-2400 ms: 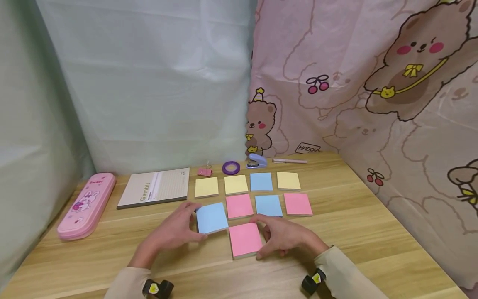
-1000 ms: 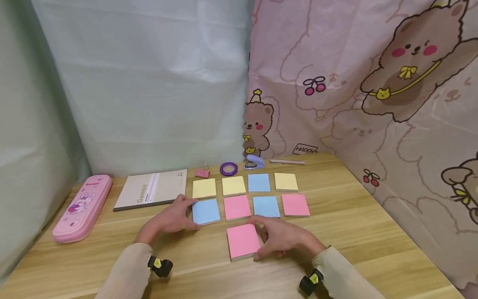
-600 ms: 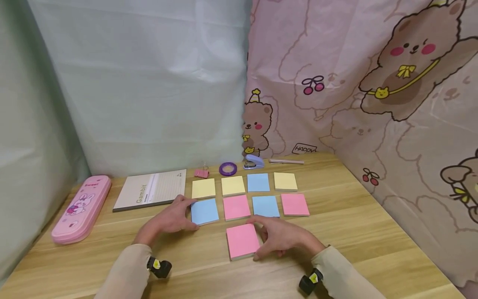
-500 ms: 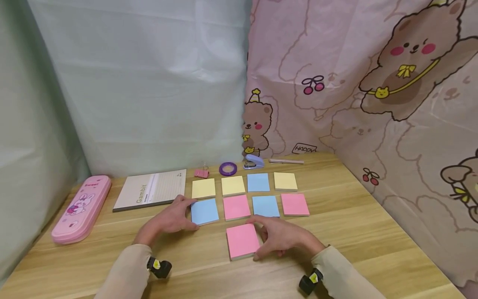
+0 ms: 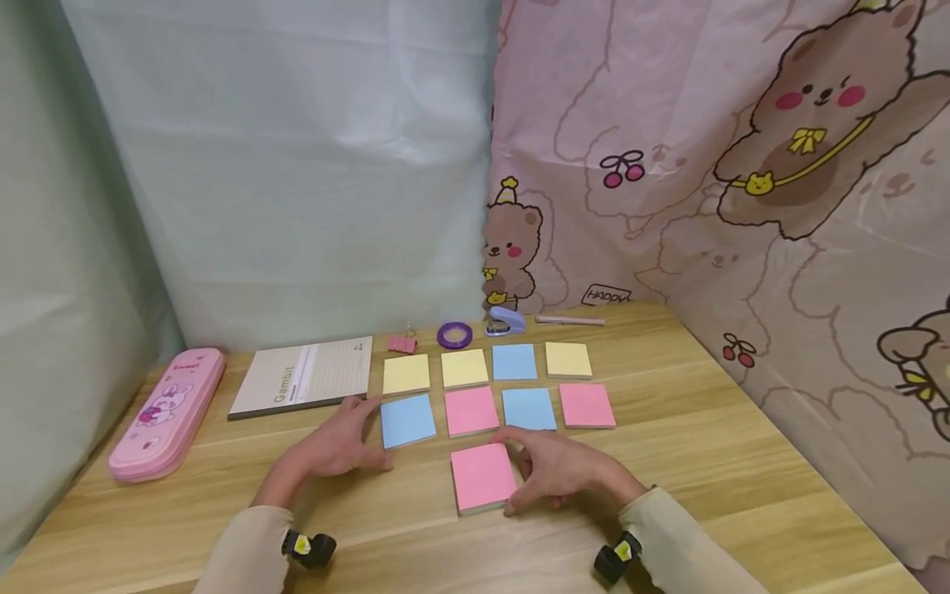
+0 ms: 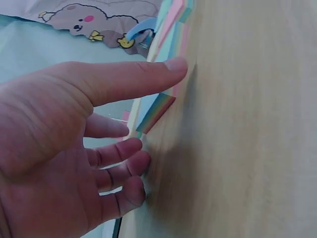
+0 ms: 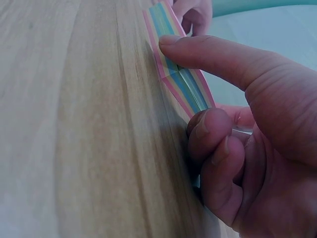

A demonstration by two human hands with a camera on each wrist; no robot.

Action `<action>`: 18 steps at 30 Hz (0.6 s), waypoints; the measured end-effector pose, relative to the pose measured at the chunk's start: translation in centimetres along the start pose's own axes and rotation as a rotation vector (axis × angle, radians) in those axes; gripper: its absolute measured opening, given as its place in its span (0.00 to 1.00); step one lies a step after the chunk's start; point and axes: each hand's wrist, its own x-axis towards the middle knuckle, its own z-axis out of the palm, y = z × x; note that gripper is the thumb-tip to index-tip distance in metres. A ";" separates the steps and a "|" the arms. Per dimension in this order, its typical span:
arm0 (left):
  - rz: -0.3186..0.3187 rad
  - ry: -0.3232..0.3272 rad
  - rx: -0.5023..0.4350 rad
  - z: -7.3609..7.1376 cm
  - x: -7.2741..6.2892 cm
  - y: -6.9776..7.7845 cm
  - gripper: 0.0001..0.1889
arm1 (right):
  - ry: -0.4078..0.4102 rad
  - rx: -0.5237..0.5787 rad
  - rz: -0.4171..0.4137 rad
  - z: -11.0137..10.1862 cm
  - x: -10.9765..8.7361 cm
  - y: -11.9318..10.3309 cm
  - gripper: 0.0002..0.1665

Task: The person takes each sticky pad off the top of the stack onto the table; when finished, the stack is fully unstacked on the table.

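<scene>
A blue sticky note pad [image 5: 408, 421] lies flat at the left end of the nearer row. Just left of it, my left hand [image 5: 337, 441] has its thumb and fingers spread; the left wrist view shows the thumb [image 6: 138, 79] clear of the pad's layered edge [image 6: 157, 113]. Closest to me lies a pink sticky note pad [image 5: 482, 478], in front of the rows. My right hand [image 5: 560, 470] pinches its right side, thumb at the near corner and index finger at the far one. In the right wrist view the thumb [image 7: 208, 53] presses the pad's striped edge [image 7: 168, 59].
Behind are yellow [image 5: 406, 374], blue [image 5: 529, 409] and pink sticky note pads [image 5: 472, 411] in two rows. A pink binder clip [image 5: 403, 344], purple tape roll [image 5: 454, 335], stapler [image 5: 506, 322] and pen [image 5: 570, 321] line the back. A notebook [image 5: 304, 375] and pink pencil case [image 5: 169, 415] lie left.
My left hand pushed the blue sticky note pad back and left into the nearer row, then let go and drew slightly away. My right hand keeps its hold on the pink pad.
</scene>
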 end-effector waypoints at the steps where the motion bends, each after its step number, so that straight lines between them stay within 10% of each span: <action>1: 0.000 0.005 -0.002 0.0 -0.2 0.0 0.60 | 0.000 -0.001 0.000 0.0 0.0 0.0 0.54; 9: 0.034 0.081 -0.001 0.7 -2.2 3.0 0.55 | 0.002 0.004 -0.004 0.0 0.0 0.2 0.52; 18: 0.192 -0.004 0.041 4.4 -2.8 7.9 0.47 | -0.009 0.025 -0.018 0.0 0.1 0.3 0.51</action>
